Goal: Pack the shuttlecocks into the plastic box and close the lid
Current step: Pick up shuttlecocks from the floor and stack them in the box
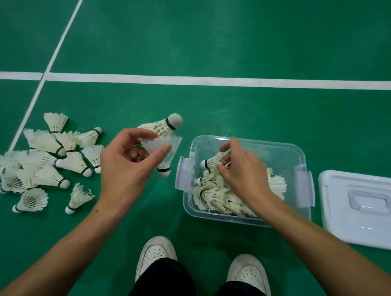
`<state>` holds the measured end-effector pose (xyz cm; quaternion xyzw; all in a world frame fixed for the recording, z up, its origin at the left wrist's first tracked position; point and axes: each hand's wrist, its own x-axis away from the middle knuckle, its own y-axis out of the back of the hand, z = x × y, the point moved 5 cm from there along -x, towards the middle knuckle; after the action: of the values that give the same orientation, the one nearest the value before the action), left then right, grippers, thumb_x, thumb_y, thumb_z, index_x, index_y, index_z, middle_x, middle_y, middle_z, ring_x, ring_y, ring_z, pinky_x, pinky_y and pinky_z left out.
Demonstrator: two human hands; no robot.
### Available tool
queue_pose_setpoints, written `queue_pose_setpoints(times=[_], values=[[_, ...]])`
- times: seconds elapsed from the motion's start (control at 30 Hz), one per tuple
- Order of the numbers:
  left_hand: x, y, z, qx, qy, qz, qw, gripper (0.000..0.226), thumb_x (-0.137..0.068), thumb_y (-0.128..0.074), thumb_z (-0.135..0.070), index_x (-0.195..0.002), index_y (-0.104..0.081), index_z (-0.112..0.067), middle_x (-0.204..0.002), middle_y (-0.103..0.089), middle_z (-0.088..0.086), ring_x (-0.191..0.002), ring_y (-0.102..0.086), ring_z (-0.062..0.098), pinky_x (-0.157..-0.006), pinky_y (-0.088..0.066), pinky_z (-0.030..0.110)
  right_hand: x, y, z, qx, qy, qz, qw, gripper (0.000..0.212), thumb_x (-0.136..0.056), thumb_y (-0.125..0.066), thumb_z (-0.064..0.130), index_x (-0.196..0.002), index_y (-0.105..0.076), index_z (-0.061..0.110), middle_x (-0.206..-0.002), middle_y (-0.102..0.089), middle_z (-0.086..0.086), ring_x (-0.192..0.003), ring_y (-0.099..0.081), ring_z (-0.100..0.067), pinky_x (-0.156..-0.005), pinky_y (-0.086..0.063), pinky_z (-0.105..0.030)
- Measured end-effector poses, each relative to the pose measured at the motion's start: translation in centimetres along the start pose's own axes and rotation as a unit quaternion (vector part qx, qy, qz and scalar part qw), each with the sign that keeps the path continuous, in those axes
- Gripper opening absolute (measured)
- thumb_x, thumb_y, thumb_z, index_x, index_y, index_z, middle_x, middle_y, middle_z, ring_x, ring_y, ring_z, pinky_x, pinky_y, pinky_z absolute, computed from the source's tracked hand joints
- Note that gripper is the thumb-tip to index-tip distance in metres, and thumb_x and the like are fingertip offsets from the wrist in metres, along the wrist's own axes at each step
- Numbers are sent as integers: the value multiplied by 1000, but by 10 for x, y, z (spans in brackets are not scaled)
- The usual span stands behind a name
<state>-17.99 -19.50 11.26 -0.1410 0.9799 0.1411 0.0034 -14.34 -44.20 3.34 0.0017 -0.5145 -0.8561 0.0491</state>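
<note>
A clear plastic box [282, 146] stands open on the green floor, partly filled with white shuttlecocks [213, 196]. My right hand [242, 174] reaches inside it, fingers closed on the feathers of one shuttlecock [210, 161]. My left hand [126, 166] hovers just left of the box and grips two shuttlecocks: one [165, 125] with its cork pointing right, one [167, 154] with its cork pointing down. A pile of loose shuttlecocks [45, 163] lies on the floor at the left. The white lid [367, 207] lies flat to the right of the box.
My two white shoes [155, 254] stand near the bottom middle, close in front of the box. White court lines [208, 78] cross the floor beyond the box and along the left of the pile.
</note>
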Motion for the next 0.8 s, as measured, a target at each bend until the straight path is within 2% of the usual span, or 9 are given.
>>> queue_pose_setpoints(times=[0.07, 0.17, 0.23, 0.3, 0.4, 0.63, 0.8], values=[[2, 1, 0, -9, -6, 10, 1000, 30, -83, -89, -22, -107, -71, -17, -65, -59, 20, -56, -51, 44, -52, -47, 49, -6, -9, -1, 21, -7, -6, 1000, 31, -94, -75, 27, -114, -51, 27, -88, -76, 8, -74, -70, -19, -61, -58, -36], [3, 2, 4, -7, -7, 18, 1000, 30, -82, -90, -23, -105, -71, -19, -65, -60, 19, -57, -49, 45, -52, -46, 52, -14, -15, -1, 12, -12, -17, 1000, 33, -92, -77, 24, -106, -47, 26, -78, -73, 7, -66, -67, -19, -58, -57, -38], [3, 3, 7, -8, -4, 24, 1000, 31, -81, -90, -24, -105, -71, -21, -66, -60, 18, -56, -49, 41, -52, -45, 48, -15, -19, 0, 18, -3, -9, 1000, 38, -92, -76, 21, -104, -40, 27, -76, -73, 6, -63, -66, -20, -56, -56, -37], [4, 2, 10, -15, -1, 37, 999, 31, -80, -90, -24, -104, -72, -22, -67, -60, 16, -54, -48, 30, -53, -44, 41, -14, -24, 1, 20, 5, 5, 1000, 41, -94, -75, 20, -103, -36, 29, -77, -73, 7, -62, -66, -18, -54, -54, -34], [4, 1, 14, -32, 1, 68, 997, 30, -80, -90, -27, -104, -72, -26, -64, -59, 10, -54, -50, 23, -54, -46, 35, -13, -24, 2, 4, 9, 22, 1000, 40, -96, -75, 23, -103, -35, 29, -81, -75, 10, -64, -66, -13, -54, -52, -30], [-1, -5, 14, -82, -18, 148, 985, 30, -79, -89, -30, -104, -72, -24, -60, -59, -2, -51, -48, 7, -53, -41, 17, -8, -18, -6, -106, -23, 53, 993, 38, -90, -83, 26, -98, -46, 30, -93, -78, 14, -83, -73, -2, -74, -64, -37], [-14, -10, 6, -97, -41, 204, 973, 28, -79, -89, -35, -101, -73, -29, -63, -57, 8, -55, -46, 10, -55, -41, 27, -6, 13, -16, -221, -59, 54, 972, 30, -90, -82, 22, -101, -55, 28, -94, -78, 13, -86, -73, 4, -82, -65, -34]])
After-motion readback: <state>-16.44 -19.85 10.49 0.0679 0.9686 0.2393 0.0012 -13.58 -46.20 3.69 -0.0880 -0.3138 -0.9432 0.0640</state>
